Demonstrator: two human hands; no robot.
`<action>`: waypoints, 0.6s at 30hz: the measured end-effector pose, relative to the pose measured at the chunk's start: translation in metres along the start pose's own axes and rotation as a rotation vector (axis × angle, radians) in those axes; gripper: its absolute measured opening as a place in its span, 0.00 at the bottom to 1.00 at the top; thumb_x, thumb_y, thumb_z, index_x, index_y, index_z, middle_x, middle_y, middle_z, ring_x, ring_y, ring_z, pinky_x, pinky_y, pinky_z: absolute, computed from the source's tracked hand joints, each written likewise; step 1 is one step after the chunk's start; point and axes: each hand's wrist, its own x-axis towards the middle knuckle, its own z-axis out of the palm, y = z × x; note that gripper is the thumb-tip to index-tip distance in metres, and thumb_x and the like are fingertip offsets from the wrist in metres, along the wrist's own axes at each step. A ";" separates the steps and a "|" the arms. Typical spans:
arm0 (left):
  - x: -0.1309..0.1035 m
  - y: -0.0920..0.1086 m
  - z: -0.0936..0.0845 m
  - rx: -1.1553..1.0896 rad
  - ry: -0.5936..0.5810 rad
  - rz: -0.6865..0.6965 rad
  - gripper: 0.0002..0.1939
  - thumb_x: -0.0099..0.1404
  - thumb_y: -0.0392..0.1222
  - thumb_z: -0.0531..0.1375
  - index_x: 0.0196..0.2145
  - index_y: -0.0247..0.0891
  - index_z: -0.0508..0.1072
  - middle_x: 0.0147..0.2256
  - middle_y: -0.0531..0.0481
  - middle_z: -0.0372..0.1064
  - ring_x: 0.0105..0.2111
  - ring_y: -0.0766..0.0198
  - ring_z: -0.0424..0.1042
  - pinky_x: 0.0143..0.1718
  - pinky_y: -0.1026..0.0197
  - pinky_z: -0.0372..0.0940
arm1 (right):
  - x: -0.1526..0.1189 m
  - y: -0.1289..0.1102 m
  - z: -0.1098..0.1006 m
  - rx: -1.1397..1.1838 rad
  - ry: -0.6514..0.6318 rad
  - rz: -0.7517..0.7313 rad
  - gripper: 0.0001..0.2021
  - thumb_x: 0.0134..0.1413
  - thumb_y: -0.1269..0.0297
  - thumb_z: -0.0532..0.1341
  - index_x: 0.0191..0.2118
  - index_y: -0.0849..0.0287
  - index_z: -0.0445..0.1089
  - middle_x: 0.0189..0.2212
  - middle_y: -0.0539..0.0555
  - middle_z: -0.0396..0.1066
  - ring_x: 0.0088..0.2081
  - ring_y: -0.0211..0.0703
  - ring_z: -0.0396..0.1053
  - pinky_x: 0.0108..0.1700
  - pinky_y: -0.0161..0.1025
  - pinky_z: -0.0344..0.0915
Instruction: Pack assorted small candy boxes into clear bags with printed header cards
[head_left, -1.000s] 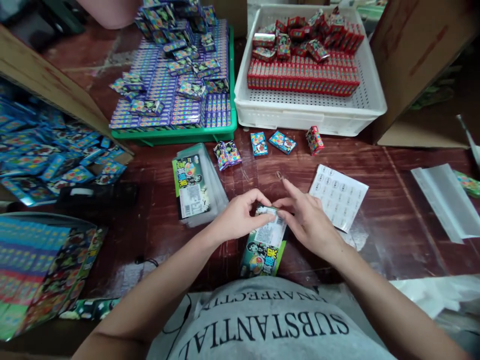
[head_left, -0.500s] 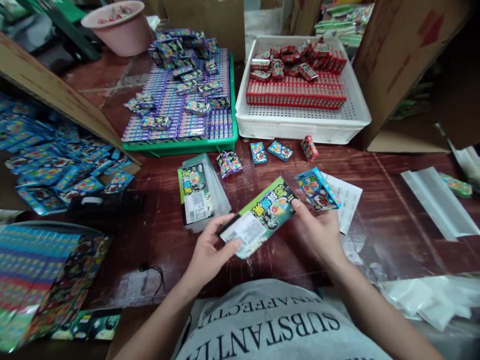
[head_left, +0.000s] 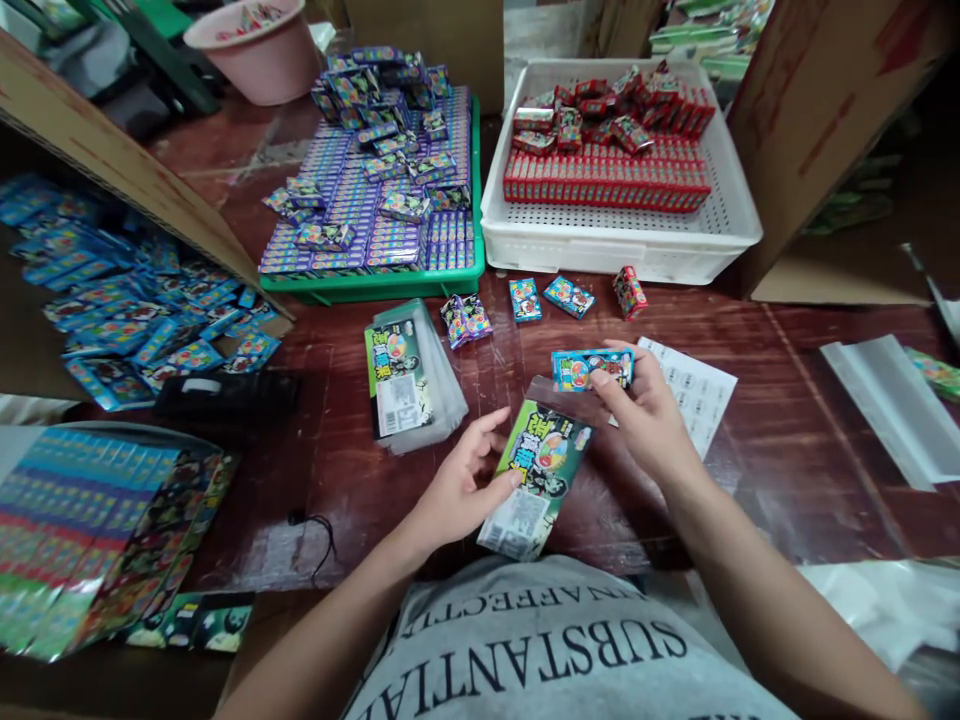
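My left hand [head_left: 469,485] grips a printed plastic bag [head_left: 541,450], green and black with a white label, thumb on its front. The bag's clear top end points away from me, tilted slightly right. Just above that end, my right hand [head_left: 649,410] pinches a small blue printed box [head_left: 576,368] between thumb and fingers; the fingertips behind it are partly hidden. A fanned stack of similar printed bags [head_left: 405,385] lies left of my hands. Beyond them lie purple boxes [head_left: 466,318], two blue boxes [head_left: 568,296] and a red box [head_left: 629,292].
A green tray [head_left: 375,285] of purple boxes and a white perforated crate [head_left: 622,250] of red boxes stand at the back. A cardboard carton [head_left: 150,170] with blue boxes is left. A white sticker sheet [head_left: 701,390] and clear plastic sleeve [head_left: 885,410] lie right.
The printed bag has turned more upright and shifted down, and my right hand has let go of its top corner. My right hand now holds the blue box up above the bag's clear end.
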 end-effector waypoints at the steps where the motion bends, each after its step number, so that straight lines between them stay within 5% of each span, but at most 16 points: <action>1: 0.000 -0.001 -0.001 0.001 0.000 0.004 0.36 0.68 0.41 0.63 0.68 0.44 0.52 0.53 0.41 0.69 0.51 0.55 0.72 0.51 0.51 0.68 | 0.003 -0.001 -0.002 0.038 0.004 0.019 0.21 0.60 0.54 0.66 0.56 0.46 0.62 0.46 0.52 0.70 0.45 0.46 0.73 0.50 0.50 0.75; 5: 0.002 -0.007 -0.005 0.001 0.030 0.009 0.38 0.68 0.39 0.63 0.69 0.44 0.50 0.55 0.41 0.68 0.52 0.54 0.71 0.53 0.50 0.68 | 0.003 -0.006 -0.002 0.128 -0.059 0.044 0.23 0.62 0.55 0.63 0.59 0.42 0.56 0.50 0.52 0.68 0.45 0.46 0.75 0.49 0.54 0.77; 11: 0.002 -0.006 -0.003 -0.016 0.024 -0.002 0.43 0.69 0.39 0.62 0.72 0.51 0.42 0.53 0.43 0.68 0.46 0.57 0.74 0.48 0.53 0.71 | -0.014 0.004 0.012 -0.217 -0.136 -0.142 0.28 0.68 0.55 0.56 0.69 0.44 0.49 0.62 0.56 0.61 0.62 0.53 0.62 0.65 0.60 0.62; 18: 0.002 -0.010 -0.006 -0.043 0.032 0.029 0.45 0.69 0.40 0.62 0.73 0.53 0.39 0.51 0.44 0.69 0.44 0.59 0.74 0.44 0.55 0.72 | -0.011 0.004 0.022 -0.284 -0.205 -0.311 0.34 0.66 0.57 0.59 0.71 0.41 0.44 0.56 0.57 0.65 0.53 0.52 0.69 0.54 0.56 0.72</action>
